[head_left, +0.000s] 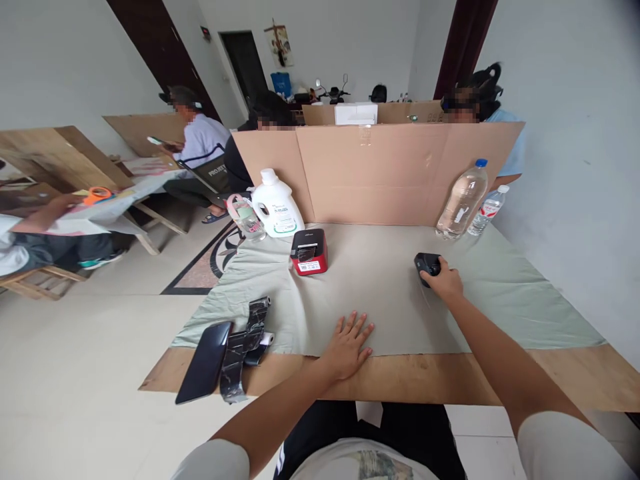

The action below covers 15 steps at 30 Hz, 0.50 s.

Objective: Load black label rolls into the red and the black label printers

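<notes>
My left hand (pixel 349 348) lies flat on the grey-green cloth (pixel 380 293) near the table's front edge, fingers spread, holding nothing. Farther forward and to the right, my right hand (pixel 445 280) grips a small black boxy device (pixel 426 261) that rests on the cloth. My fingers cover its right side, so its exact kind is unclear. A small red and black printer (pixel 309 252) stands beyond my left hand, to its left. Left of that hand lie a dark tablet (pixel 204 363) and strips of black marbled material (pixel 245 343) with a small white roll (pixel 267 339).
A cardboard screen (pixel 375 173) spans the table's back. Before it stand a white detergent jug (pixel 278 207) and a clear pink-handled bottle (pixel 246 219) at left, a large water bottle (pixel 463 200) and a smaller one (pixel 488 211) at right. Several people sit at other tables.
</notes>
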Tool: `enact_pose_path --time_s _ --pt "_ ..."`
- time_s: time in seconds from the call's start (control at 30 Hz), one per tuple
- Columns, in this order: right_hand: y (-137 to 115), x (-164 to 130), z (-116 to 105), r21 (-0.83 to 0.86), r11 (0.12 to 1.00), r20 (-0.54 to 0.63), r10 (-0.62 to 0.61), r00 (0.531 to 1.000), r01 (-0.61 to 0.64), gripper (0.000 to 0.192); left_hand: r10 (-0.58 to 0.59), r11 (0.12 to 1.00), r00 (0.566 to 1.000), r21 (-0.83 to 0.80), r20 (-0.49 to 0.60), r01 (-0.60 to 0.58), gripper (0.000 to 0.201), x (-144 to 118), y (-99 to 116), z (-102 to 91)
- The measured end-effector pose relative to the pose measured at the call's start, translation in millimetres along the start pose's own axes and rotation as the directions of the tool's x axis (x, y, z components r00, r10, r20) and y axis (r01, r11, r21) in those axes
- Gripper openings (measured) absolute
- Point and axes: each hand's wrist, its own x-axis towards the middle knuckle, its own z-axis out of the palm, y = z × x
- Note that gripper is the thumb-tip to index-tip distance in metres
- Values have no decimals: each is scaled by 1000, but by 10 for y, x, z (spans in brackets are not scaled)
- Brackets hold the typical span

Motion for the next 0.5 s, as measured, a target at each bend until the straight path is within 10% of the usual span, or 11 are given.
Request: enact_pose_path --time_s 0.27,0.5 --pt "-472 -1279 462 84 943 -23 -322 946 323 79 -263 912 950 -364 -167 188 38 249 11 -15" --pt "-591 -1723 694 36 937 -45 -345 937 347 75 -427 775 872 -595 -241 215 45 628 -103 53"
